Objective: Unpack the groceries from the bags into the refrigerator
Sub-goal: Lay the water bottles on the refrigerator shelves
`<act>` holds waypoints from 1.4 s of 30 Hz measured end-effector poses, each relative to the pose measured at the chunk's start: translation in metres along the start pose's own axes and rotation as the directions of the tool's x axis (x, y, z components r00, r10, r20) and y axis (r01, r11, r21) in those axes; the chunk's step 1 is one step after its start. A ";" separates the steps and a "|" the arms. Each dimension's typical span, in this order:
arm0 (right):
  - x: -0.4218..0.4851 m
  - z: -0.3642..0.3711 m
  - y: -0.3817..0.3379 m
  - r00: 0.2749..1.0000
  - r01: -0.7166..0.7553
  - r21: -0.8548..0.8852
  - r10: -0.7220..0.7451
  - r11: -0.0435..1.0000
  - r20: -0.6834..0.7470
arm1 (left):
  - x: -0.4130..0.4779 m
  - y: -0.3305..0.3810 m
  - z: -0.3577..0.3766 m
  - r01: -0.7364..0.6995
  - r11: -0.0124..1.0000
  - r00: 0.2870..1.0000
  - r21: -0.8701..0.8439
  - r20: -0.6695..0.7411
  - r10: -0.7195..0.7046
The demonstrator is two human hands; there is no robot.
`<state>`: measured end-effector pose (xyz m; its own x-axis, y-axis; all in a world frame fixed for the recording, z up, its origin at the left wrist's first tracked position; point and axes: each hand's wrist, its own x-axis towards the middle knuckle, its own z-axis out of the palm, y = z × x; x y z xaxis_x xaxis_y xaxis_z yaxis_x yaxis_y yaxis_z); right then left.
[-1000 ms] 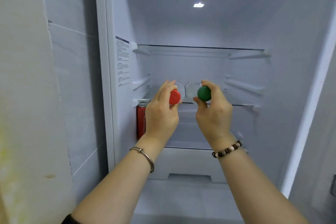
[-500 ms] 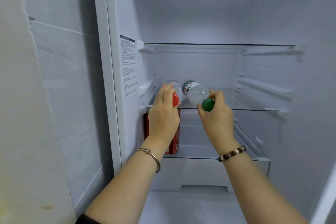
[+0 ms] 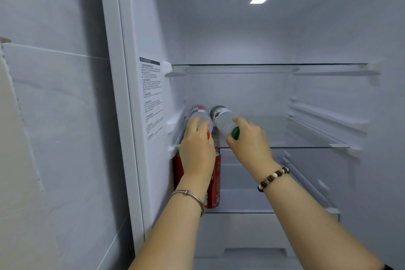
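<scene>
Two clear water bottles lie side by side on the middle glass shelf (image 3: 306, 146) of the open refrigerator, caps toward me. My left hand (image 3: 197, 149) holds the red-capped bottle (image 3: 199, 112) at its neck, with most of the cap hidden. My right hand (image 3: 249, 140) pinches the green cap end of the green-labelled bottle (image 3: 222, 118). Both bottles sit at the shelf's left end, touching each other.
Red drink cans (image 3: 215, 184) stand on the lower shelf at the left, partly behind my left wrist. An upper glass shelf (image 3: 274, 65) spans the fridge. Shelf rails (image 3: 324, 120) line the right wall. A printed label (image 3: 152, 96) is on the left wall.
Both hands have pushed the bottles deeper onto the middle shelf, so their labels now show. The view has come closer to the fridge.
</scene>
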<state>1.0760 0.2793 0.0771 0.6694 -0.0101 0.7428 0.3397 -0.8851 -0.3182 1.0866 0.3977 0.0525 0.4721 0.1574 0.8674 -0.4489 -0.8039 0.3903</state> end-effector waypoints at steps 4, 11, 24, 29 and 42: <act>0.010 0.002 -0.001 0.997 -0.043 0.002 0.043 0.999 0.067 | 0.011 -0.003 0.002 0.054 0.998 0.997 0.035 0.046 -0.056; 0.026 0.014 -0.008 0.990 -0.082 -0.010 0.082 0.997 0.119 | 0.027 -0.009 0.004 0.115 0.980 0.960 0.164 0.236 -0.153; 0.041 0.011 -0.006 0.901 -0.328 0.367 0.170 0.870 0.400 | 0.047 -0.010 0.005 0.323 0.931 0.875 0.171 0.320 -0.363; 0.050 0.018 -0.001 0.888 -0.287 0.371 0.101 0.883 0.448 | 0.052 -0.011 0.008 0.362 0.890 0.855 0.277 0.283 -0.435; 0.065 0.033 -0.001 0.852 -0.318 0.343 0.108 0.884 0.513 | 0.055 -0.013 0.014 0.363 0.880 0.866 0.307 0.238 -0.441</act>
<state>1.1410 0.2944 0.1063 0.9456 0.1347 0.2963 0.3137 -0.6194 -0.7197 1.1289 0.4084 0.0911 0.7872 0.3537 0.5052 0.0092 -0.8258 0.5638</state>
